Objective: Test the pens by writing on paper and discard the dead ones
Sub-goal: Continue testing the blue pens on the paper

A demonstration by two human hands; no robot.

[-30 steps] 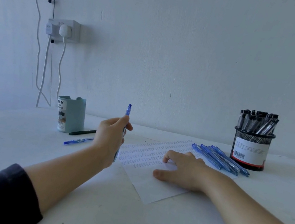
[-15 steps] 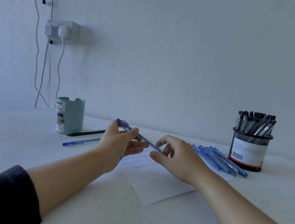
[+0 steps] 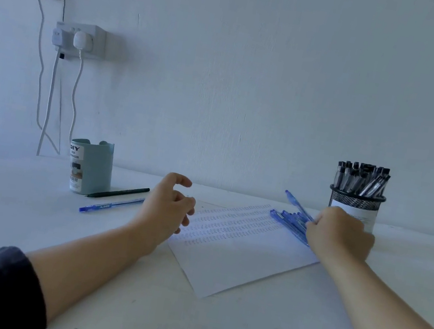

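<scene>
A white sheet of paper point(image 3: 240, 258) covered in rows of small blue marks lies mid-table. My right hand point(image 3: 341, 232) holds a blue pen point(image 3: 297, 204) over a pile of several blue pens point(image 3: 288, 220) at the paper's far right corner; the pen's end points up and left. My left hand point(image 3: 169, 208) hovers empty at the paper's left edge, fingers loosely curled. A black mesh cup point(image 3: 355, 203) full of black-capped pens stands behind my right hand.
A pale blue desk organizer point(image 3: 90, 166) stands at the back left. Beside it lie a dark pen point(image 3: 118, 192) and a blue pen point(image 3: 111, 205). A wall socket point(image 3: 80, 38) with plugs and hanging cables is above it.
The blue pen passed from my left hand to my right hand, which carried it right to the pile of blue pens. My left hand let go and stayed by the paper's left edge.
</scene>
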